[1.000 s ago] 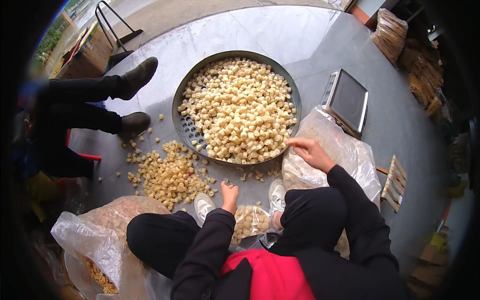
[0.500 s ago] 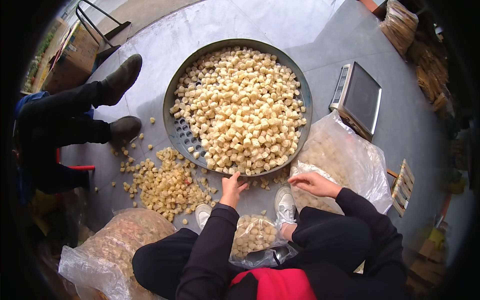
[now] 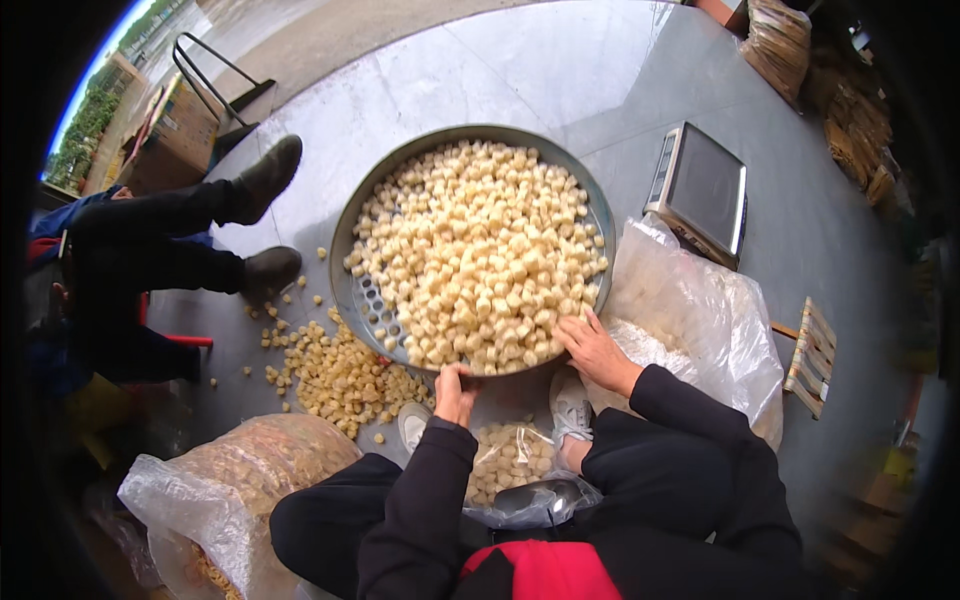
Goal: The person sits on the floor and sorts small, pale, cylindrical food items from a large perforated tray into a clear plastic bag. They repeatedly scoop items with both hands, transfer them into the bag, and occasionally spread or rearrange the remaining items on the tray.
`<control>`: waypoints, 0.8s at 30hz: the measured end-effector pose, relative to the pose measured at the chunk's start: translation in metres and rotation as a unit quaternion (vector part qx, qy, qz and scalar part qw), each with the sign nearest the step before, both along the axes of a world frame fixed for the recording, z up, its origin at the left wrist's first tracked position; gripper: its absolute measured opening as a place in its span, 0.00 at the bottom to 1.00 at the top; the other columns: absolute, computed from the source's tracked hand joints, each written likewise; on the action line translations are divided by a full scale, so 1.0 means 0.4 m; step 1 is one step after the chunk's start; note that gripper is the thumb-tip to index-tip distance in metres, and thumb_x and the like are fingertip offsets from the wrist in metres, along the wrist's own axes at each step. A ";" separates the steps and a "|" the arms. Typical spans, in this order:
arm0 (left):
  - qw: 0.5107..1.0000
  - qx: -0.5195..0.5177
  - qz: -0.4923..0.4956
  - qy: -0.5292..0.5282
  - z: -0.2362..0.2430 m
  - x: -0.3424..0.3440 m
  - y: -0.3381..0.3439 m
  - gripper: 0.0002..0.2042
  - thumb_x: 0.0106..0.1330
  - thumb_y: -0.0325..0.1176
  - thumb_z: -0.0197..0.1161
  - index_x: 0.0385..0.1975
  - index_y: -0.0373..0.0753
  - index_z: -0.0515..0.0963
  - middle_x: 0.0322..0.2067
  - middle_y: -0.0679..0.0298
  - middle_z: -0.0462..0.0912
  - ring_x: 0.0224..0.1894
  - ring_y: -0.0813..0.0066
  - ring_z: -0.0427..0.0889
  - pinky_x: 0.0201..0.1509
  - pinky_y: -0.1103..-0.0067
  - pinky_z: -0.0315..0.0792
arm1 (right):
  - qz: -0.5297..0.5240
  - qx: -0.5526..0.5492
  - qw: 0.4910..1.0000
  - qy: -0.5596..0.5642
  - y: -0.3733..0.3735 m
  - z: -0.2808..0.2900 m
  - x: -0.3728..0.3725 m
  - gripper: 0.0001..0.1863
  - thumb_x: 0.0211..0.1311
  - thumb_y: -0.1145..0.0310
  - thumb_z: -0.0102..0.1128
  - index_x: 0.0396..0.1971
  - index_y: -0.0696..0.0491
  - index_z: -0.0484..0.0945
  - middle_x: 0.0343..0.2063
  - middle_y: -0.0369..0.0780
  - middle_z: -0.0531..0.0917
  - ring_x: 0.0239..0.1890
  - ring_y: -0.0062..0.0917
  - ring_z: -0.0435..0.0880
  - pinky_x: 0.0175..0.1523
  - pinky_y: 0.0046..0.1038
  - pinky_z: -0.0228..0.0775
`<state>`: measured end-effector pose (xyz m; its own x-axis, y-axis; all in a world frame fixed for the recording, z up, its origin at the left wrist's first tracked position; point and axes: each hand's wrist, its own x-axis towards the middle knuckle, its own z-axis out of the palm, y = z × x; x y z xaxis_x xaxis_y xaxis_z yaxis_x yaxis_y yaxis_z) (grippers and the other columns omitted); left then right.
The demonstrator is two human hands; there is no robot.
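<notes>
A large round grey sieve (image 3: 338,250) with a raised rim and a perforated bottom is heaped with pale yellow, stubby cylinder-shaped pieces (image 3: 475,240). At its near edge, my left hand (image 3: 455,393) is closed on the rim, its fingers partly hidden underneath. My right hand (image 3: 602,355) reaches over the near right rim, fingers apart, with the fingertips touching the pieces. Whether any piece is pinched there I cannot tell. Bare holes show at the sieve's lower left. Between my feet sits a clear plastic bag (image 3: 510,455) of similar pieces.
Loose pieces (image 3: 350,380) are piled on the floor to the left. A filled plastic sack (image 3: 270,455) lies near left, and another (image 3: 700,310) right of the sieve. Beyond it stands a scale (image 3: 700,190). Another person's dark shoes (image 3: 268,180) are at the far left.
My right hand has moved from above the right sack onto the sieve's near right rim and pieces. My left hand stays at the near rim. The view has shifted slightly.
</notes>
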<state>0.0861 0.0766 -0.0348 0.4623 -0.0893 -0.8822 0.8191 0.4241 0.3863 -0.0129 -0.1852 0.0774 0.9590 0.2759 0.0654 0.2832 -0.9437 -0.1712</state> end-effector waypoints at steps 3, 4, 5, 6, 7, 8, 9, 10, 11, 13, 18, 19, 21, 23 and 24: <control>0.999 0.025 -0.003 0.039 0.046 -0.016 0.035 0.04 0.44 0.27 0.51 0.21 0.35 0.69 0.30 0.54 0.73 0.32 0.53 0.75 0.35 0.52 0.73 | 0.097 0.001 0.993 -0.064 -0.044 -0.030 -0.014 0.13 0.47 0.70 0.56 0.36 0.53 0.75 0.33 0.38 0.74 0.41 0.28 0.75 0.52 0.30 0.67; 0.998 0.048 0.008 0.045 0.096 -0.020 0.043 0.05 0.43 0.27 0.51 0.21 0.36 0.68 0.28 0.56 0.71 0.29 0.57 0.74 0.29 0.57 0.73 | 0.123 0.008 0.989 -0.081 -0.031 -0.023 -0.013 0.10 0.47 0.70 0.53 0.32 0.52 0.75 0.29 0.36 0.73 0.37 0.27 0.75 0.45 0.27 0.70; 0.998 0.029 0.027 0.041 0.126 -0.014 0.056 0.08 0.44 0.28 0.51 0.26 0.36 0.67 0.30 0.55 0.70 0.32 0.57 0.73 0.29 0.55 0.72 | 0.127 0.023 0.989 -0.073 -0.016 -0.007 -0.010 0.10 0.47 0.70 0.54 0.32 0.52 0.75 0.28 0.35 0.73 0.36 0.26 0.76 0.41 0.25 0.70; 0.998 0.059 0.002 0.015 0.156 0.023 0.063 0.08 0.48 0.31 0.49 0.27 0.35 0.67 0.32 0.53 0.74 0.35 0.49 0.75 0.39 0.46 0.72 | 0.103 0.035 0.992 -0.060 -0.014 0.011 0.011 0.08 0.46 0.70 0.54 0.30 0.51 0.75 0.25 0.36 0.71 0.34 0.27 0.75 0.39 0.28 0.70; 0.999 0.049 0.001 -0.004 0.182 0.070 0.091 0.07 0.49 0.31 0.49 0.26 0.36 0.66 0.31 0.54 0.73 0.35 0.51 0.75 0.41 0.47 0.73 | 0.097 0.069 0.989 -0.085 0.001 0.028 0.064 0.07 0.46 0.70 0.54 0.28 0.51 0.74 0.24 0.36 0.71 0.33 0.27 0.75 0.39 0.28 0.69; 0.999 0.027 -0.014 -0.020 0.188 0.085 0.105 0.07 0.49 0.32 0.49 0.26 0.36 0.66 0.31 0.55 0.73 0.35 0.52 0.75 0.42 0.48 0.73 | 0.077 0.090 0.987 -0.106 0.013 0.048 0.091 0.06 0.46 0.70 0.54 0.27 0.50 0.74 0.23 0.36 0.71 0.32 0.27 0.74 0.38 0.29 0.68; 0.999 0.029 -0.038 -0.025 0.189 0.075 0.101 0.08 0.49 0.32 0.49 0.26 0.36 0.66 0.31 0.54 0.73 0.35 0.53 0.75 0.42 0.50 0.74 | 0.042 0.111 0.984 -0.130 0.021 0.062 0.104 0.03 0.45 0.70 0.54 0.23 0.50 0.73 0.23 0.35 0.71 0.32 0.27 0.74 0.37 0.28 0.67; 0.997 0.026 -0.060 -0.046 0.201 0.103 0.082 0.08 0.49 0.32 0.49 0.27 0.35 0.67 0.32 0.54 0.74 0.35 0.54 0.75 0.43 0.51 0.74 | 0.051 0.113 0.984 -0.124 0.019 0.073 0.111 0.02 0.45 0.70 0.54 0.22 0.49 0.73 0.22 0.35 0.71 0.32 0.26 0.74 0.37 0.28 0.67; 1.000 0.003 -0.022 -0.019 0.181 0.074 0.078 0.05 0.50 0.28 0.50 0.26 0.36 0.65 0.26 0.58 0.70 0.27 0.56 0.74 0.28 0.58 0.73 | 0.057 0.109 0.985 -0.118 0.020 0.070 0.076 0.01 0.45 0.69 0.54 0.20 0.49 0.73 0.22 0.34 0.70 0.32 0.26 0.74 0.37 0.27 0.67; 0.997 -0.066 -0.018 -0.027 0.099 -0.024 0.079 0.22 0.47 0.25 0.45 0.46 0.32 0.68 0.41 0.54 0.76 0.45 0.52 0.76 0.46 0.50 0.72 | 0.071 0.079 0.990 -0.095 0.009 0.031 -0.020 0.02 0.44 0.68 0.54 0.18 0.48 0.72 0.22 0.33 0.70 0.32 0.24 0.73 0.37 0.26 0.67; 0.999 -0.034 -0.018 0.026 0.025 -0.007 0.134 0.13 0.47 0.25 0.46 0.34 0.31 0.69 0.37 0.53 0.76 0.41 0.53 0.77 0.46 0.49 0.71 | 0.086 0.044 0.994 -0.055 0.009 0.001 0.005 0.03 0.44 0.67 0.54 0.17 0.47 0.72 0.22 0.33 0.71 0.33 0.24 0.74 0.36 0.27 0.66; 0.998 -0.051 -0.013 0.020 0.030 0.043 0.144 0.06 0.48 0.26 0.47 0.26 0.34 0.67 0.32 0.54 0.75 0.37 0.55 0.77 0.46 0.51 0.72 | 0.076 0.065 0.994 -0.050 0.019 0.018 0.049 0.03 0.44 0.67 0.54 0.17 0.48 0.71 0.23 0.34 0.71 0.33 0.26 0.73 0.36 0.28 0.65; 0.998 -0.019 -0.045 -0.030 0.116 0.049 0.064 0.03 0.50 0.28 0.51 0.20 0.37 0.66 0.21 0.60 0.71 0.26 0.59 0.74 0.34 0.57 0.73 | 0.047 0.060 0.995 -0.068 -0.001 0.013 0.051 0.04 0.44 0.68 0.54 0.17 0.49 0.70 0.23 0.34 0.70 0.33 0.26 0.73 0.35 0.28 0.65; 0.998 0.003 -0.045 -0.035 0.111 0.016 0.063 0.04 0.50 0.27 0.50 0.25 0.36 0.69 0.23 0.59 0.74 0.25 0.59 0.76 0.34 0.57 0.73 | 0.069 0.069 0.992 -0.077 0.006 0.022 0.018 0.05 0.44 0.68 0.55 0.16 0.48 0.69 0.22 0.33 0.70 0.31 0.24 0.72 0.34 0.27 0.65; 0.998 -0.003 -0.057 -0.031 0.099 -0.037 0.078 0.06 0.50 0.26 0.50 0.28 0.36 0.70 0.26 0.58 0.76 0.29 0.58 0.77 0.34 0.55 0.72 | 0.101 0.031 0.993 -0.058 0.005 0.009 -0.024 0.05 0.44 0.68 0.56 0.16 0.47 0.70 0.22 0.32 0.70 0.31 0.22 0.73 0.33 0.25 0.65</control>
